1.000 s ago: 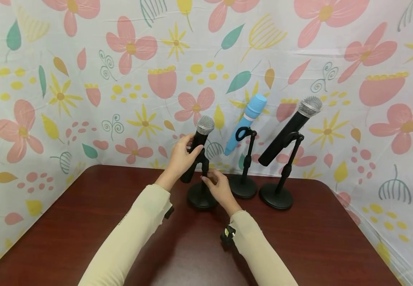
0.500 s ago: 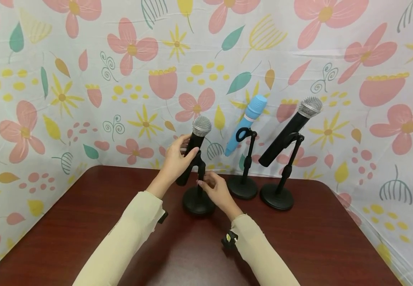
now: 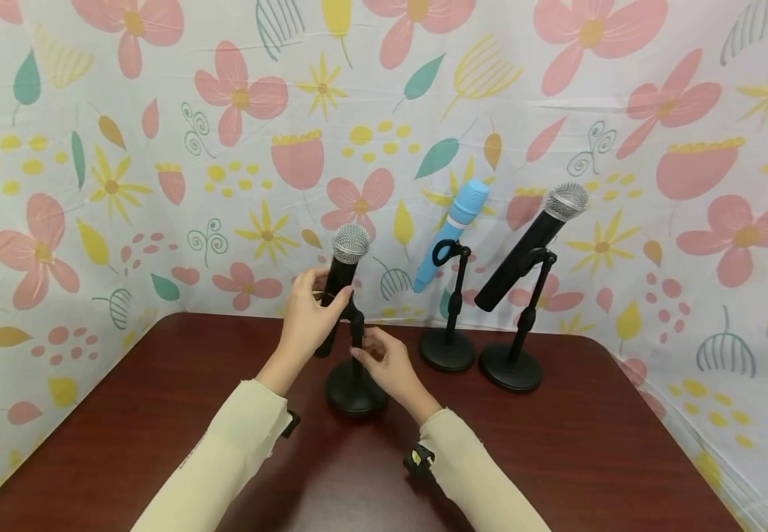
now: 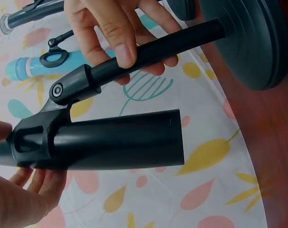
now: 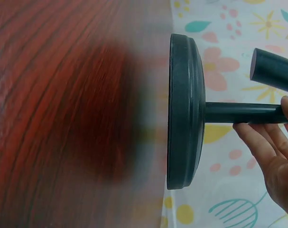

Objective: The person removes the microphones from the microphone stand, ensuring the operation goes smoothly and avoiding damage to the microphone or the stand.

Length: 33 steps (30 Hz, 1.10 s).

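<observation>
A red-brown table [image 3: 125, 414] stands before a flower-printed backdrop [image 3: 178, 133], and left of centre the left hand [image 3: 306, 316] grips a silver-headed black microphone [image 3: 340, 278] in curled fingers [image 4: 51, 184], while just rightward the right hand [image 3: 387, 362] pinches the microphone stand [image 3: 357, 332] above its round base [image 3: 356, 399]. Farther right, a blue microphone [image 3: 452, 230] and a second black microphone [image 3: 522, 258] lean in similar stands [image 3: 526, 321]. The left wrist view shows the pivot screw [image 4: 58, 90], indistinct in the head view.

Table [image 3: 158, 414]: spreading below the right hand's [image 3: 391, 367] grip
Middle stand [image 3: 455, 301]: standing right of it
Rightmost stand [image 3: 526, 320]: standing farther right
</observation>
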Available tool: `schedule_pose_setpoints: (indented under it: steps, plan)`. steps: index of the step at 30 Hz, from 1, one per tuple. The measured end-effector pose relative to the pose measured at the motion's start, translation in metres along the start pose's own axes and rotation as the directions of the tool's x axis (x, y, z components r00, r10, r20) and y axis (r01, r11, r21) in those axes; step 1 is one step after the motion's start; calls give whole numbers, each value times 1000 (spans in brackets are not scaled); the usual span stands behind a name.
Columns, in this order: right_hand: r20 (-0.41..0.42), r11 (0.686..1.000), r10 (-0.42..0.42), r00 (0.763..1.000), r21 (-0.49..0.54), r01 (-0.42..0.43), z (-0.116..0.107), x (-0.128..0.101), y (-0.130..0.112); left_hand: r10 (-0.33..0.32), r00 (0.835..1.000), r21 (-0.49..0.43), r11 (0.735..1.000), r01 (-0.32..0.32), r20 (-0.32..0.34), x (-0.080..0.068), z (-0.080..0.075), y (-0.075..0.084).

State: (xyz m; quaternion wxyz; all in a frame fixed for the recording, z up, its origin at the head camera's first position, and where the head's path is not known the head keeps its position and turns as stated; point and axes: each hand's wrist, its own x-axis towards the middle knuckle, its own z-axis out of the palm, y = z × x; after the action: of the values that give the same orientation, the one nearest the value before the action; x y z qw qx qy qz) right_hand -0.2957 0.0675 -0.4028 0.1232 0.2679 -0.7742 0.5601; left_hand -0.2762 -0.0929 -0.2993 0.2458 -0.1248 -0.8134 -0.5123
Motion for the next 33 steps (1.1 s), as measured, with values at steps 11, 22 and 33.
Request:
schedule_pose_setpoints:
  steps: [11,22,33]
  plan:
    - [10,1000,18,1000,-17,-18,6,-6,-10,-2,999,29,1000,3,-46,-4,-2,0]
    - [-2,996,14,1000,-84,-14,2,-6,-6,41,996,38,999,-38,-79,-3,-3,1]
    - [-10,997,4,1000,-77,-5,-2,-4,-9,52,996,36,998,-50,-75,2,-5,8]
